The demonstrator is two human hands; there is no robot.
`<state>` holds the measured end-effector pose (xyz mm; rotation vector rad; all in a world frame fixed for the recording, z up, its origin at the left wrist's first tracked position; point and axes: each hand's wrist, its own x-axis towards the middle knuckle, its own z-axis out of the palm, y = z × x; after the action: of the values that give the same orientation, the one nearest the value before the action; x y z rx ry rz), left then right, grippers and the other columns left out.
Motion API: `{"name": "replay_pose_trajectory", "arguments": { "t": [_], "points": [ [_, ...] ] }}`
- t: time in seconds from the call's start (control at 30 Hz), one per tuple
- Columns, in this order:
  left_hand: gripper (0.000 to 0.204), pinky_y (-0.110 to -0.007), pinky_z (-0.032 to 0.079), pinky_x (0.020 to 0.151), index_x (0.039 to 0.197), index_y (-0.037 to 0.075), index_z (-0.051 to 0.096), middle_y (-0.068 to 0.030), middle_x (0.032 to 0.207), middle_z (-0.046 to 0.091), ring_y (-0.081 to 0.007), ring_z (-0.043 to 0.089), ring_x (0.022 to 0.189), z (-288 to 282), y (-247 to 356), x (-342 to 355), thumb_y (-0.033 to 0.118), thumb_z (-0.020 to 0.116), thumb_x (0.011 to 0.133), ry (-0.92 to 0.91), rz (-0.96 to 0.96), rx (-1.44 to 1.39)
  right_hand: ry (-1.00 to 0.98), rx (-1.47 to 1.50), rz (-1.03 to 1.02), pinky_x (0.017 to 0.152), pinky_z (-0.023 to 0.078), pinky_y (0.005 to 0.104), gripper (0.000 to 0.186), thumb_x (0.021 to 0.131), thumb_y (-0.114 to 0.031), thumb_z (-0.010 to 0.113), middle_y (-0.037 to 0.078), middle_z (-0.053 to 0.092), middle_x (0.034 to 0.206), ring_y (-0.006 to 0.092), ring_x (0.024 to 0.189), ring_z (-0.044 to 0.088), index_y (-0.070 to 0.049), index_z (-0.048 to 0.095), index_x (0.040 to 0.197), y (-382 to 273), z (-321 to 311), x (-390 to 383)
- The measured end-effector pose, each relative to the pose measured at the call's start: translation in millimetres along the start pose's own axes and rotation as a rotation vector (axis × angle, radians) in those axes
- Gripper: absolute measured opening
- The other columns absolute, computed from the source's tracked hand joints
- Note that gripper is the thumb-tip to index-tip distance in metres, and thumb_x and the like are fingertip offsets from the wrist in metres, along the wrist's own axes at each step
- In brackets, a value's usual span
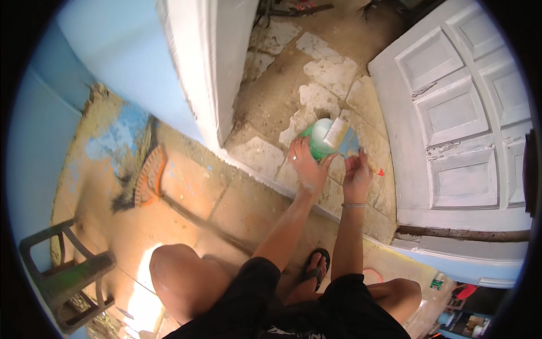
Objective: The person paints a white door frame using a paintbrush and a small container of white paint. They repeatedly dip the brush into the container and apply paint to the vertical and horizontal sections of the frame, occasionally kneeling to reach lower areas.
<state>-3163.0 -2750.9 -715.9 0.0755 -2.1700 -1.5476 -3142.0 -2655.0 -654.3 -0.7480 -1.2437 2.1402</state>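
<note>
My left hand [307, 164] is wrapped round the side of a translucent green tub [320, 148] with a pale, whitish inside. Lying across the tub's top is a cream cylinder that looks like the sleeve of a paint roller [337, 134]. The curled fingers of my right hand [357, 171] are closed by the tub's right side, seemingly on the roller's thin handle, which they mostly hide. Behind those fingers shows a flat light-blue patch [350, 142]. A small red piece [381, 172] sticks out just right of the hand.
A white panelled door [460, 118] stands at the right, a white door frame [206, 68] at upper left. An orange fan-shaped broom head [149, 176] lies on the tiles, its stick running toward my feet. A dark green stool [73, 277] stands lower left.
</note>
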Motion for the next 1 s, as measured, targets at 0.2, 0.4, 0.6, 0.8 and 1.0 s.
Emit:
{"name": "replay_pose_trajectory", "arguments": {
  "t": [0.2,0.4,0.6,0.8,1.0],
  "points": [
    [0.107,-0.057,0.032,0.11,0.148,-0.003,0.034,-0.0247,0.14,0.045,-0.0456,0.038,0.134,-7.8,-13.3,-21.7,0.039,0.091,0.067,-0.117,0.007,-0.079,-0.041,0.246,0.217,0.064,0.051,0.0222,0.009,0.098,-0.017,0.069,-0.002,0.061,0.075,0.0074,0.067,0.057,-0.01,0.063,0.101,18.7,-60.2,35.1],
    [0.111,-0.06,0.031,0.116,0.161,0.018,0.021,-0.0274,0.16,0.022,-0.0517,0.029,0.142,-92.1,18.4,-54.3,0.05,0.083,0.075,-0.428,-0.085,0.346,-0.123,0.322,0.219,0.088,0.053,0.029,0.022,0.104,-0.022,0.057,0.0,0.069,0.099,0.01,0.087,0.064,-0.005,0.065,0.115,-57.0,-18.3,-2.2],
    [0.102,-0.056,0.036,0.113,0.16,0.01,0.023,-0.0281,0.161,0.024,-0.0455,0.029,0.146,-256.0,178.4,9.5,0.043,0.08,0.083,-0.457,-0.06,0.373,-0.433,0.517,0.303,0.082,0.051,0.0294,0.026,0.103,-0.02,0.06,0.003,0.071,0.112,0.0128,0.099,0.067,-0.005,0.061,0.125,-306.1,162.9,-42.5],
    [0.051,-0.051,0.026,0.119,0.154,0.01,0.037,-0.0209,0.157,0.037,-0.0425,0.032,0.143,-433.9,405.7,88.1,0.024,0.047,0.107,-0.345,-0.156,0.432,-0.648,0.306,0.147,0.098,0.051,0.0339,0.033,0.1,-0.01,0.062,0.005,0.067,0.126,0.0172,0.115,0.063,-0.004,0.057,0.132,-587.2,291.7,-123.5],
    [0.04,-0.055,0.038,0.108,0.142,0.012,0.057,-0.0188,0.142,0.053,-0.0433,0.046,0.131,-529.3,538.9,130.7,0.024,0.05,0.104,-0.276,0.021,0.809,-0.794,0.472,0.087,0.103,0.05,0.0346,0.039,0.097,-0.002,0.063,0.007,0.063,0.13,0.017,0.12,0.06,-0.002,0.054,0.135,-825.9,454.8,-159.6]
  ]
}}
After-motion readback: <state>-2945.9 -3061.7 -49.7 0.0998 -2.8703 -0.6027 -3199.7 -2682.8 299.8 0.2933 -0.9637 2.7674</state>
